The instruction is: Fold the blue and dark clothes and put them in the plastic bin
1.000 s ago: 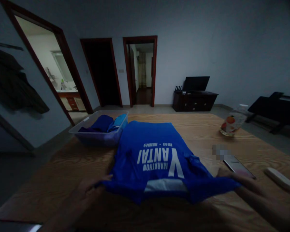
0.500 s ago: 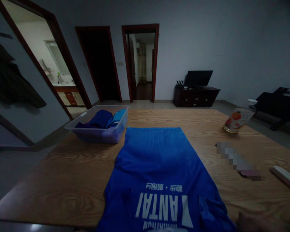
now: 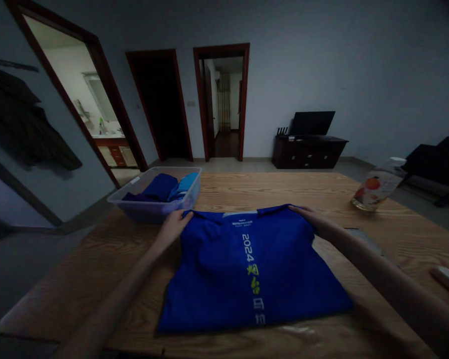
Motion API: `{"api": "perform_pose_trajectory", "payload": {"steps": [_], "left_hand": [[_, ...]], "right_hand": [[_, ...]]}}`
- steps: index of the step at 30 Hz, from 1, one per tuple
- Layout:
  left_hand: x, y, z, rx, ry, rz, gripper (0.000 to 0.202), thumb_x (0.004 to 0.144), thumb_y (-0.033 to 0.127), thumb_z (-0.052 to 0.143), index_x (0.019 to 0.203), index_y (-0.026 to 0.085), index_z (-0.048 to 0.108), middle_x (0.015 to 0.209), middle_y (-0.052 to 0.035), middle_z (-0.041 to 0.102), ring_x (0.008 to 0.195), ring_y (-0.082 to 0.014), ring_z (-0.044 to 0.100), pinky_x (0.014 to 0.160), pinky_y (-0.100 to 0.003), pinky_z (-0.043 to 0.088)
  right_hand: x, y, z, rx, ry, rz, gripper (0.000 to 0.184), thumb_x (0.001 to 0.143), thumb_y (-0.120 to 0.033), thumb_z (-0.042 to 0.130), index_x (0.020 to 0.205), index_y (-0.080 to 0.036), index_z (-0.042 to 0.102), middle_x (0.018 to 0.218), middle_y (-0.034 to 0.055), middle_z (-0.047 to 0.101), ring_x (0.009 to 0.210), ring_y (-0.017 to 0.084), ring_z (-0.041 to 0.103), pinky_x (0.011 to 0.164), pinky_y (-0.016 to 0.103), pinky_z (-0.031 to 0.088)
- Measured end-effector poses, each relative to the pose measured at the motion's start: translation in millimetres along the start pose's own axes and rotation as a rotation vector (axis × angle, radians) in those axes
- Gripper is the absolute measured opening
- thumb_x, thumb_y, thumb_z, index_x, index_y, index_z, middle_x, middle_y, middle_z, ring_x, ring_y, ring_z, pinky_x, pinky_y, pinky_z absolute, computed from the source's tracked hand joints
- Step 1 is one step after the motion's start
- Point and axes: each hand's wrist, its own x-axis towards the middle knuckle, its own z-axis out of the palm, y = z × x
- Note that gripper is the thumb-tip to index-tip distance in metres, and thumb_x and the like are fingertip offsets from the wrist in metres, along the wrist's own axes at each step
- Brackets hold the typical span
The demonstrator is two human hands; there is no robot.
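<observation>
A blue T-shirt point(image 3: 217, 279) with white and yellow-green lettering lies folded over on the wooden table in front of me. At its far left corner my left hand point(image 3: 174, 227) is closed, the thumb on top of the cloth. My right hand point(image 3: 309, 219) pinches the far right corner in the same way, its fingers partly hidden by the fabric. Between the two hands the collar area shows small print and a pale strip.
Beyond my left hand stands a clear plastic bin point(image 3: 153, 207) with folded blue clothes point(image 3: 160, 187) inside. A large bottle point(image 3: 377, 187) stands at the right. A greyish flat item point(image 3: 368, 242) lies partly behind my right forearm, and a white object point(image 3: 448, 280) near the right edge.
Both hands have come into view at the far edge of the shirt. Its near part has been folded away from me over the rest, so the back lettering now shows instead of the YANTAI print.
</observation>
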Motion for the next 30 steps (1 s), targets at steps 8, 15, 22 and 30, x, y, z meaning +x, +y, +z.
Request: {"api": "perform_pose_trajectory", "payload": {"steps": [8, 15, 22, 30], "left_hand": [[12.8, -58.8, 26.3, 0.151, -0.013, -0.148, 0.028, 0.094, 0.04, 0.063, 0.084, 0.019, 0.078, 0.088, -0.0145, 0.082, 0.099, -0.034, 0.077, 0.083, -0.034, 0.051], [12.8, -79.8, 25.1, -0.062, -0.111, -0.171, 0.06, 0.072, 0.077, 0.075, 0.086, 0.018, 0.076, 0.098, -0.0164, 0.083, 0.106, -0.0396, 0.077, 0.089, -0.041, 0.057], [-6.0, -97.5, 5.9, -0.297, -0.211, -0.226, 0.081, 0.062, 0.086, 0.08, 0.099, 0.014, 0.076, 0.099, -0.0152, 0.084, 0.095, -0.034, 0.08, 0.086, -0.042, 0.062], [-26.3, -99.5, -6.4, -0.219, -0.091, -0.205, 0.088, 0.075, 0.074, 0.079, 0.137, 0.013, 0.066, 0.137, -0.0227, 0.073, 0.118, -0.0359, 0.075, 0.097, -0.047, 0.063]], "right_hand": [[59.4, 59.5, -4.6, -0.199, 0.002, -0.122, 0.049, 0.076, -0.069, 0.077, 0.082, -0.02, 0.082, 0.082, 0.008, 0.081, 0.084, 0.031, 0.073, 0.082, 0.041, 0.06], [71.0, 70.8, -2.6, -0.219, 0.02, -0.227, 0.047, 0.076, -0.064, 0.078, 0.097, -0.023, 0.081, 0.104, 0.0109, 0.083, 0.103, 0.034, 0.074, 0.096, 0.044, 0.058], [64.6, 68.2, -5.2, -0.242, -0.014, -0.239, 0.056, 0.073, -0.072, 0.079, 0.097, -0.021, 0.081, 0.098, 0.0113, 0.083, 0.097, 0.034, 0.076, 0.089, 0.044, 0.061], [14.2, 54.7, -4.8, -0.43, 0.102, -0.401, 0.054, 0.088, -0.068, 0.07, 0.121, -0.026, 0.074, 0.133, 0.018, 0.071, 0.121, 0.04, 0.069, 0.105, 0.056, 0.058]]}}
